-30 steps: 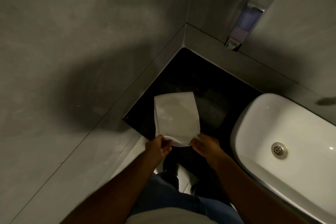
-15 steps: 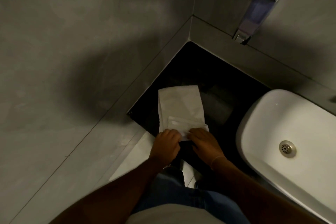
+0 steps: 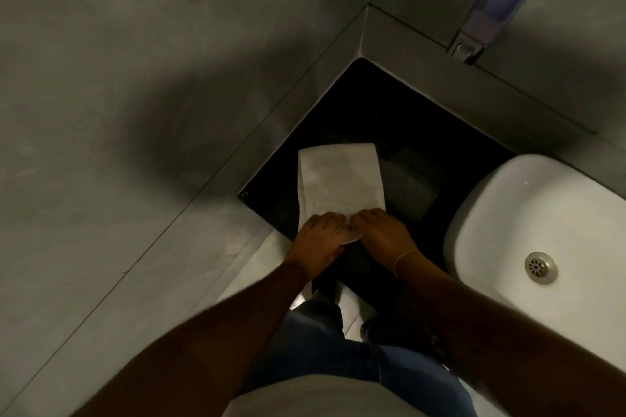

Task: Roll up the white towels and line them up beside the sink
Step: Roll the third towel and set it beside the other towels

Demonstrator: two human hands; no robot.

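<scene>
A white towel [image 3: 338, 176] lies folded into a long strip on the black counter [image 3: 382, 112], left of the white sink [image 3: 542, 200]. Its near end is curled into a small roll under my fingers. My left hand [image 3: 320, 240] and my right hand [image 3: 382, 234] rest side by side on that rolled end, fingers bent over it. The far part of the strip lies flat, pointing toward the wall corner. The roll itself is mostly hidden by my hands.
Grey walls meet in a corner behind the counter. A soap dispenser [image 3: 491, 7] hangs on the right wall above the counter. The sink drain [image 3: 541, 267] sits at the right. The counter's near edge is just below my wrists; pale floor [image 3: 261, 267] shows beneath.
The near end of the towel went from held flat at the counter edge to folded over and curled. Both hands moved forward onto it and closed together.
</scene>
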